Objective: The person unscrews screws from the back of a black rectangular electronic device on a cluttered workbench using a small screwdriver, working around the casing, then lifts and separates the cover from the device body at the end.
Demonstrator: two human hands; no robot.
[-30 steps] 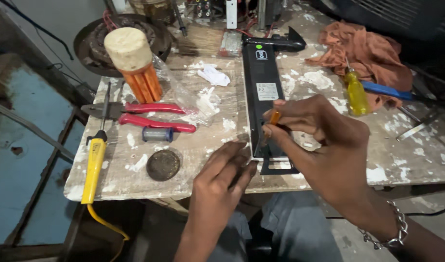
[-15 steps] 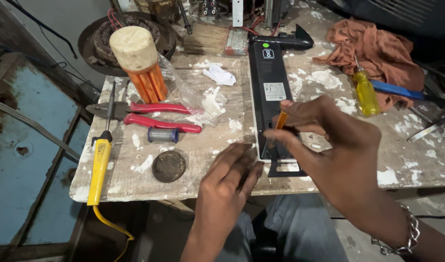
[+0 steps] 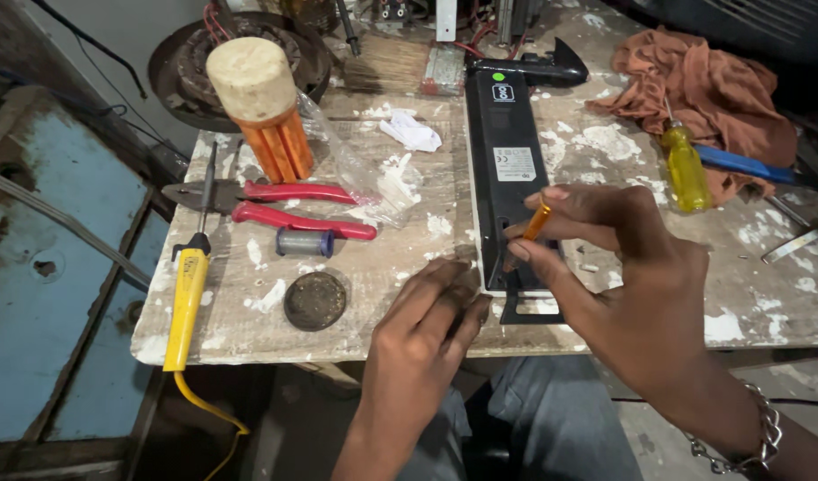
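Right hand (image 3: 636,276) pinching a small orange screwdriver (image 3: 536,220) between thumb and fingertips, tip down on the black unit (image 3: 509,169) near the table's front edge. Left hand (image 3: 427,325) open, flat, fingers pressing the unit's near corner, grasping nothing. Risk, by judgement: thin grip, tip slipping off and skidding across the casing; unit overhanging the front edge, liable to tip off under pressure. Pliers (image 3: 293,207) and soldering iron (image 3: 188,294) well apart toward the left edge.

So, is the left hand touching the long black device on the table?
Touching. The head view shows the left hand with its fingertips pressed against the near left corner of the long black device, with no gap visible between them.
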